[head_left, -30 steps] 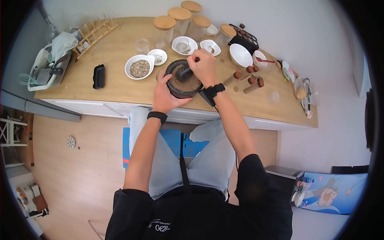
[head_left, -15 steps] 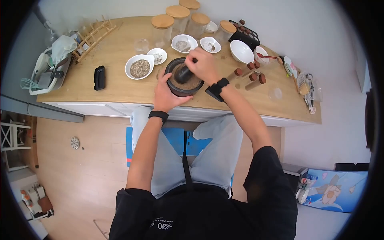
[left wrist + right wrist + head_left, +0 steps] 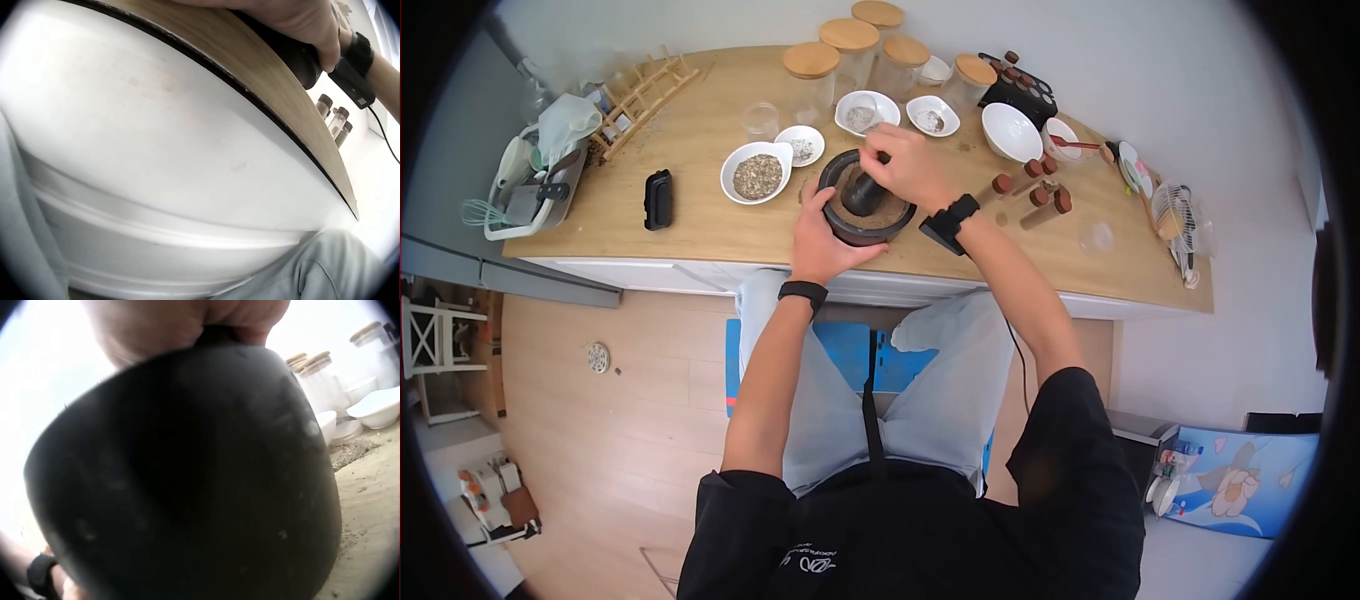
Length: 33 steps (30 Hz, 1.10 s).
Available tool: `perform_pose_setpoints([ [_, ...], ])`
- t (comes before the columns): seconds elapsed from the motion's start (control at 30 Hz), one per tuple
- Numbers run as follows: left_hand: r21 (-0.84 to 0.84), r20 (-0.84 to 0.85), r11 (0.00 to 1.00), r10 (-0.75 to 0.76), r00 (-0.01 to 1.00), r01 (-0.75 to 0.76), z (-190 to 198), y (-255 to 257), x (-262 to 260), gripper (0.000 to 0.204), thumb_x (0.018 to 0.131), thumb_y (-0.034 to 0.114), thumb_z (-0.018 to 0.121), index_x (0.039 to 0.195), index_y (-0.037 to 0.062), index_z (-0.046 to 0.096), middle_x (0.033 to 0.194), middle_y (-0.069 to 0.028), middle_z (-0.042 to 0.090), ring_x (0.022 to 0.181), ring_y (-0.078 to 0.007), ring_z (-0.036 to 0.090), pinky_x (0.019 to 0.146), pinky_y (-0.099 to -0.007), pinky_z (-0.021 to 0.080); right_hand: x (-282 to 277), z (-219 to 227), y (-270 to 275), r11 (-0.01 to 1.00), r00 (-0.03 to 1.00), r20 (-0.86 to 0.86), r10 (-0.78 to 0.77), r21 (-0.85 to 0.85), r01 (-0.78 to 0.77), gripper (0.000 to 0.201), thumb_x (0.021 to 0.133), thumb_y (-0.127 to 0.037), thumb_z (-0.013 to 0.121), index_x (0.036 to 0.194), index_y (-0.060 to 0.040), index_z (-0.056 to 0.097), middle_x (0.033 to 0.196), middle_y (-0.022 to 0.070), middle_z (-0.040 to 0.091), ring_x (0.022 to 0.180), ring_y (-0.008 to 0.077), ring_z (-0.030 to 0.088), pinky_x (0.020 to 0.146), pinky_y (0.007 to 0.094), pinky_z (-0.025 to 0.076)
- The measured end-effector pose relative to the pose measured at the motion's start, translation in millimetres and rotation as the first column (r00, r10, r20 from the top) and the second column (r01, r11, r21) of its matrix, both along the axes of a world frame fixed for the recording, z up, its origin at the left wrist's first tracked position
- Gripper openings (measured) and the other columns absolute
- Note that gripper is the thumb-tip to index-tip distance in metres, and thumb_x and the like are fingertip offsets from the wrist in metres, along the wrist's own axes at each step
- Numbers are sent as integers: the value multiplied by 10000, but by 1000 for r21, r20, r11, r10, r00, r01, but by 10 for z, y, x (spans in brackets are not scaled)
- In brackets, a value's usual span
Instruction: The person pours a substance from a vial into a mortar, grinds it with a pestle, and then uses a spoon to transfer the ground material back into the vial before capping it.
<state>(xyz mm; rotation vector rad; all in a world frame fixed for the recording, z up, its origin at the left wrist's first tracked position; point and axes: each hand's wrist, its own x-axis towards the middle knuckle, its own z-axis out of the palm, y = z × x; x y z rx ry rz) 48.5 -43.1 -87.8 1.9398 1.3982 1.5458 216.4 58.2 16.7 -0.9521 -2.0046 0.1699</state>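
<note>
On the worktop near its front edge stands a dark stone mortar [image 3: 855, 236] with brown ground powder inside. My left hand [image 3: 824, 246] holds it at the near left, thumb along the front and fingers round the left side. My right hand [image 3: 908, 166] grips the upper end of a black pestle [image 3: 862, 196], whose thick end sits in the powder. In the right wrist view the mortar [image 3: 187, 469] fills most of the picture, with the right hand [image 3: 187, 325] above its rim. The left wrist view catches only part of the left hand [image 3: 300, 19] against the mortar.
Left of the mortar are a white bowl of coarse grains [image 3: 757, 176] and a small white dish [image 3: 802, 147]. Behind stand white dishes [image 3: 867, 113] and wood-lidded jars [image 3: 810, 62]. Corked tubes [image 3: 1040, 210] stand to the right; a black case [image 3: 658, 200] lies at left.
My right forearm has swung outward to the right, and the pestle has shifted slightly inside the mortar. My left hand keeps its hold; the whole view has shifted a little.
</note>
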Motion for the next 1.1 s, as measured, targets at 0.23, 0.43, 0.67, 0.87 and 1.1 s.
perform_pose_setpoints([
  [0.23,-43,48,998,-41,998,43,27,54,-27,1117,477,400,1035,1335,59,406,1479,-296,441,1313,-444,534,1072,-466,493,71,-76,-23,987,991,62,119,-117,-111,159,850,-89,704,757,-16,597,740,123,602,668,308,601,620,392,478],
  [0.43,3,61,998,-58,996,58,15,24,-12,1101,482,383,1037,1327,60,410,1476,-288,446,1312,-434,539,1072,-463,496,35,-40,-35,998,999,6,41,-52,-40,180,857,-103,711,754,-19,589,723,125,589,656,312,582,609,397,461],
  [0.67,3,42,999,-45,998,45,54,7,-8,1101,485,376,1035,1335,68,406,1473,-278,454,1285,-433,558,1051,-461,511,45,-94,-33,977,971,-152,-185,-131,166,158,836,-114,711,740,-21,627,745,145,639,693,353,630,640,429,492],
  [0.87,4,33,999,-51,998,51,23,-9,7,1109,485,390,1033,1338,80,395,1475,-279,451,1300,-439,545,1052,-462,510,88,-31,61,993,999,2,42,-106,-41,146,845,-135,699,767,-26,641,752,143,640,700,354,624,644,434,492],
  [1.1,14,71,997,-77,994,77,27,12,2,1111,487,375,1035,1340,81,386,1479,-278,449,1312,-431,537,1059,-451,504,101,-14,118,991,995,31,91,-103,-87,208,894,-159,709,789,-10,609,746,141,613,680,313,582,631,395,461],
])
